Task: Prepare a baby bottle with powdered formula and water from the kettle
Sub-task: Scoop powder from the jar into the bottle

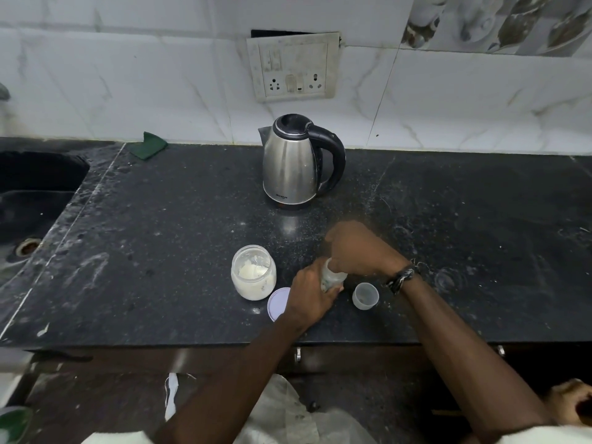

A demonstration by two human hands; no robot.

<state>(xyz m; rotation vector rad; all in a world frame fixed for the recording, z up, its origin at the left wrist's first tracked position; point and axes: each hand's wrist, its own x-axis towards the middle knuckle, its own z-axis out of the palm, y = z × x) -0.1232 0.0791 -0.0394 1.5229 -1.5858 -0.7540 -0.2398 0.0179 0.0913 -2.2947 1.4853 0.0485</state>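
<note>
Forearms: both reach in from bottom edge, converging on bottle at counter (448,193) front-centre.
Left hand (309,294): wrapped round lower body of baby bottle (333,277); prob. steadies it so it won't turn or tip.
Right hand (358,251): curled over bottle top, motion-blurred; looks like twisting cap/teat on or off, can't tell which. Wrist carries dark band.
Bottle: upright on counter between both hands; translucent, contents unclear.
Small cup (365,295): clear, open-side up, just right of bottle; seems empty; likely bottle's cover, parked within reach.
Lid (278,303): pale, flat on counter, partly under left wrist; belongs to jar, prob.
Jar (253,272): open, left of bottle, white powder in lower part; left uncapped for scooping.
Kettle (299,161): steel, lid closed, behind bottle, well apart; water level hidden.
Step est.: closing or opening bottle.
</note>
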